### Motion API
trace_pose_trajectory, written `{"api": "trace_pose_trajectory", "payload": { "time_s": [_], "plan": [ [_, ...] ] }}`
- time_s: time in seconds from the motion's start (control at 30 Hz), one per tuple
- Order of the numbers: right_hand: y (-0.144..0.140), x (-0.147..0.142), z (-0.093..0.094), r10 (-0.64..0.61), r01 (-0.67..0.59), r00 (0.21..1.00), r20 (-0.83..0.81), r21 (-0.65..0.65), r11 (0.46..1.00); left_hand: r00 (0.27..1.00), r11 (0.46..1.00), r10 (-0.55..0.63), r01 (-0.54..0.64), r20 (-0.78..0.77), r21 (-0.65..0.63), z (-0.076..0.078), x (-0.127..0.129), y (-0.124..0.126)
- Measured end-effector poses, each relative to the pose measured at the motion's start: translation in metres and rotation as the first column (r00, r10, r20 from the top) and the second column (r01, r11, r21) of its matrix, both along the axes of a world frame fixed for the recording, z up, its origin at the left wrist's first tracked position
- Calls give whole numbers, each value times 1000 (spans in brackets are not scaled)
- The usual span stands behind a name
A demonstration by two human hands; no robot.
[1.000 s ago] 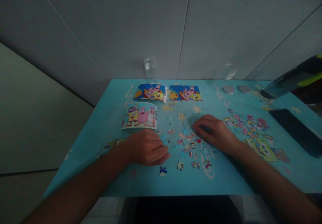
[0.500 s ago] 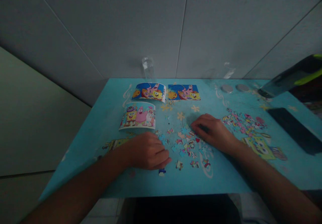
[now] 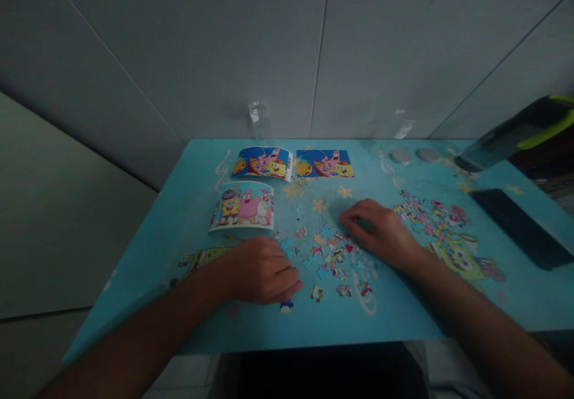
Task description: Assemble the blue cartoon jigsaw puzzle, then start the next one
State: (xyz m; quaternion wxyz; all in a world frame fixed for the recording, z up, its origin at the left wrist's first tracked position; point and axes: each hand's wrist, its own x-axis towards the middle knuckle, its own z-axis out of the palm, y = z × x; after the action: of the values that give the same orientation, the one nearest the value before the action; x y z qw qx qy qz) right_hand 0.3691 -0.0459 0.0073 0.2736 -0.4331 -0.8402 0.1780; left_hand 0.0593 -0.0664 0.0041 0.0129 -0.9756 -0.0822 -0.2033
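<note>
Barely any change over the last second: both hands stay planted on the blue desk [image 3: 147,249] while the view drifts a touch. The left hand [image 3: 262,269] has eased slightly nearer, fingers curled loosely down, its fingertips now right by the lone dark blue piece [image 3: 286,306] at the near edge; whether that grip pinches anything, I cannot tell. The right hand [image 3: 381,231] lies flat, fingers spread over the far right of the loose puzzle pieces [image 3: 334,258], holding nothing visible. The sorting is still in hand, with no piece lifted.
</note>
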Motion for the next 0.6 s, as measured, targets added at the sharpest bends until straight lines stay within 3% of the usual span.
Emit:
{"api": "trace_pose_trajectory", "payload": {
  "time_s": [0.23, 0.43, 0.6],
  "plan": [
    [1, 1, 0, -44, 44, 999, -3, 26, 999, 1000, 1000, 0, 0, -2, 10, -2, -2, -1],
    [0, 2, -1, -46, 46, 999, 17, 2, 999, 1000, 1000, -2, 2, 9, 0, 5, 2, -5],
    [1, 4, -4, -41, 41, 999, 22, -3, 999, 994, 994, -106, 106, -7, -31, 8, 15, -23]
  ]
}}
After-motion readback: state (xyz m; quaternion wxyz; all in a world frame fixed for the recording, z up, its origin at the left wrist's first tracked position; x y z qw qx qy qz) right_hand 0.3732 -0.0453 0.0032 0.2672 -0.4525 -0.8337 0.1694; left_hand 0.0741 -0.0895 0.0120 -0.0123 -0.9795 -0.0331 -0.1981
